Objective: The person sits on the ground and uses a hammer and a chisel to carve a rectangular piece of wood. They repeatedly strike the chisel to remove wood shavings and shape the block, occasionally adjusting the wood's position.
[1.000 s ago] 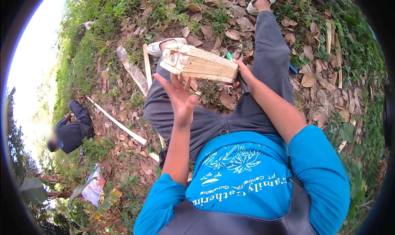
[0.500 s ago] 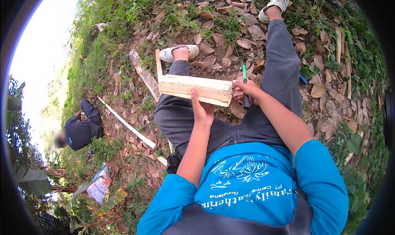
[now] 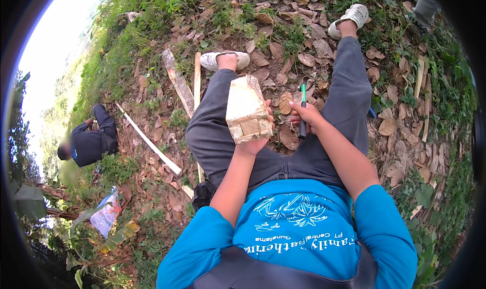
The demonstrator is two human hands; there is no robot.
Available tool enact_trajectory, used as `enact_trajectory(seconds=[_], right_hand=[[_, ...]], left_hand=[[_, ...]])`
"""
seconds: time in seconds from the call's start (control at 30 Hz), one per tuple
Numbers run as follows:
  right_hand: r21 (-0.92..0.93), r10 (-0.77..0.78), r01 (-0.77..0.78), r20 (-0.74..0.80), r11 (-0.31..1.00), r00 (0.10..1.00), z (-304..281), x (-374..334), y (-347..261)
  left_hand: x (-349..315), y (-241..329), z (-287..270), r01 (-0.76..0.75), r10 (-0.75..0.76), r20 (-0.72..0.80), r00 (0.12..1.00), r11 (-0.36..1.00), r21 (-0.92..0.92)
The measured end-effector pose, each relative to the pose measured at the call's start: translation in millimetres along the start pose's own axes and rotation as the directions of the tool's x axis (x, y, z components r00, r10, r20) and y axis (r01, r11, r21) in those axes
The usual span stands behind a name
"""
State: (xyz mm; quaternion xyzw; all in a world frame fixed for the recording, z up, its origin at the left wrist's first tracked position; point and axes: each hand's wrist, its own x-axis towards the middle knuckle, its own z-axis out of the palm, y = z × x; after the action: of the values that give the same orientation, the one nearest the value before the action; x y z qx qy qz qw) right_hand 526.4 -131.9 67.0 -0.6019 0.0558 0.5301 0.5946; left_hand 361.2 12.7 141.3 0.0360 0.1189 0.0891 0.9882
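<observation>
A pale, box-like wooden piece built of boards (image 3: 246, 104) is in my left hand (image 3: 255, 143), tilted so that one end, showing several pieces of wood, faces me. The fingers wrap around its right side and underneath it. To the right, my right hand (image 3: 310, 118) is closed around a slim tool with a green shaft and a black grip (image 3: 302, 130). The tool stands roughly upright between my legs, apart from the wood. Its working end cannot be made out.
Long wood strips (image 3: 197, 81) and a rough plank (image 3: 178, 84) lie by my left leg; a pale strip (image 3: 149, 139) lies further left. More strips (image 3: 422, 89) are at right. A person in dark clothes (image 3: 93, 139) sits at far left, near a plastic bag (image 3: 105, 219). Another person's leg (image 3: 427, 8) shows top right.
My left hand has turned the wooden piece from lying crosswise, long side showing, to end-on toward me. It has moved away from my right hand, which keeps hold of the tool.
</observation>
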Motion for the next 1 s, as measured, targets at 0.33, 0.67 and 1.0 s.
enact_trajectory(seconds=[0.33, 0.67, 1.0], right_hand=[[-0.020, -0.106, 0.105, -0.042, 0.994, 0.993, -4, 8, 2], [0.220, -0.814, 0.798, -0.027, 0.562, 0.581, 15, -194, -94], [-0.265, -0.668, 0.771, 0.387, 0.579, 0.635, 44, -201, -42]], left_hand=[[-17, 46, 58, -0.350, 0.400, 0.216, 0.891, 0.301, 0.887], [-28, 50, 62, -0.452, 0.580, -0.007, 0.814, 0.641, 0.620], [-1, 31, 100, -0.486, 0.449, 0.211, 0.868, 0.687, 0.540]])
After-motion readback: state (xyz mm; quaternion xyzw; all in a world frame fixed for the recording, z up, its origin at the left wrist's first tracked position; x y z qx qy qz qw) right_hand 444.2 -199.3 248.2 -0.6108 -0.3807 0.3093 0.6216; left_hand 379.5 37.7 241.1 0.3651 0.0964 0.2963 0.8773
